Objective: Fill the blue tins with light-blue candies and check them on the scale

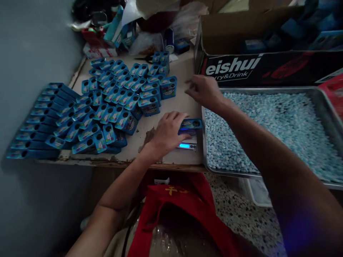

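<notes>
A small blue box [193,124] is placed over a lit digital scale [187,146] on the worktop [178,160], beside the left hand.
The left hand [167,132] is curved at the box's left end, fingers and thumb apart; whether the box is gripped or only touched cannot be told. The right hand [205,91] is held partly open, fingers bent, with nothing visible in it, near the black-printed carton [233,67]. Similar blue cartons [122,92] are grouped in rows on the left; pale blue and white candies [278,125] are spread in a metal tray [233,174] on the right.
</notes>
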`<action>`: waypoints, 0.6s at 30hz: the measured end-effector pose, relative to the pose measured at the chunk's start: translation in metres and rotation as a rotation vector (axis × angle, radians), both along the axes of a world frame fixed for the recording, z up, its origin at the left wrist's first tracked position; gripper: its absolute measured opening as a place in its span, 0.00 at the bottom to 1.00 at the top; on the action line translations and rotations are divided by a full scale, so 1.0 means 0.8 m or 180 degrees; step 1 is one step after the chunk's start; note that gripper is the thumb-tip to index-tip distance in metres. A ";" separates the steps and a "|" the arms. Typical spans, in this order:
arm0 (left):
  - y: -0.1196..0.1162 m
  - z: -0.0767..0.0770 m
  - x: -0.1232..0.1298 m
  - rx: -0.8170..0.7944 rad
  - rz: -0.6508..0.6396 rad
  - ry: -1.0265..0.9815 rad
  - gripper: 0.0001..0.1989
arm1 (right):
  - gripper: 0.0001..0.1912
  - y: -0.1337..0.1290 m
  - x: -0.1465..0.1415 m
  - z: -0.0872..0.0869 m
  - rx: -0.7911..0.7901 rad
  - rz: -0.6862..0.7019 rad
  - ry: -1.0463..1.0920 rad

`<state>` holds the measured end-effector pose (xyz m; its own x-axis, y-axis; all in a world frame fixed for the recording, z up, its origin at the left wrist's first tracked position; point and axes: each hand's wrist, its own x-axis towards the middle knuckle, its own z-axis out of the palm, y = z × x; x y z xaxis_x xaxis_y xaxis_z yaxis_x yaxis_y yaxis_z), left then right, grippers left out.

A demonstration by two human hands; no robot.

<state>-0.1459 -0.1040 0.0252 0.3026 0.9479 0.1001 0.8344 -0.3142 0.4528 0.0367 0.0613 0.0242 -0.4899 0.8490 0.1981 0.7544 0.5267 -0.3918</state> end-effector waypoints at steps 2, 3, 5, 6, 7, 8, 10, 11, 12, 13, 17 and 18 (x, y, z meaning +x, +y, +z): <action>-0.003 -0.003 -0.015 0.0016 0.0042 -0.0074 0.33 | 0.22 0.035 -0.039 -0.007 0.0065 0.0191 -0.0135; -0.003 -0.005 -0.024 0.0024 0.0040 -0.0116 0.34 | 0.22 0.049 -0.053 -0.012 0.0061 0.0254 -0.0212; -0.003 -0.009 -0.041 0.0025 0.0013 -0.0193 0.34 | 0.19 0.067 -0.070 -0.022 0.0013 0.0332 -0.0329; -0.002 -0.010 -0.047 0.0028 -0.0001 -0.0233 0.35 | 0.15 0.072 -0.073 -0.025 -0.0015 0.0335 -0.0366; 0.000 -0.011 -0.050 0.0043 -0.0023 -0.0276 0.34 | 0.13 0.073 -0.073 -0.027 -0.0034 0.0319 -0.0393; 0.003 -0.013 -0.050 0.0067 -0.0060 -0.0320 0.34 | 0.10 0.071 -0.071 -0.028 -0.0043 0.0283 -0.0418; 0.011 -0.016 -0.042 0.0116 -0.0184 -0.0404 0.33 | 0.09 0.062 -0.061 -0.027 -0.0037 0.0201 -0.0482; 0.016 -0.019 -0.034 0.0138 -0.0255 -0.0437 0.32 | 0.08 0.055 -0.054 -0.025 -0.0024 0.0155 -0.0517; 0.021 -0.022 -0.024 0.0148 -0.0310 -0.0456 0.32 | 0.08 0.046 -0.045 -0.024 -0.0008 0.0091 -0.0541; 0.027 -0.025 -0.014 0.0135 -0.0339 -0.0465 0.31 | 0.08 0.036 -0.034 -0.021 0.0003 0.0006 -0.0554; 0.036 -0.036 0.013 -0.0055 -0.0359 -0.0577 0.20 | 0.10 -0.020 0.014 -0.004 -0.0024 -0.0432 -0.0513; 0.032 -0.036 0.013 -0.0051 -0.0386 -0.0634 0.19 | 0.10 -0.038 0.025 0.002 -0.0055 -0.0525 -0.0491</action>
<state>-0.1356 -0.0782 -0.0036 0.3902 0.9077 0.1544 0.6847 -0.3981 0.6105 0.0570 0.0313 0.0254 -0.3676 0.9227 0.1162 0.8814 0.3855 -0.2730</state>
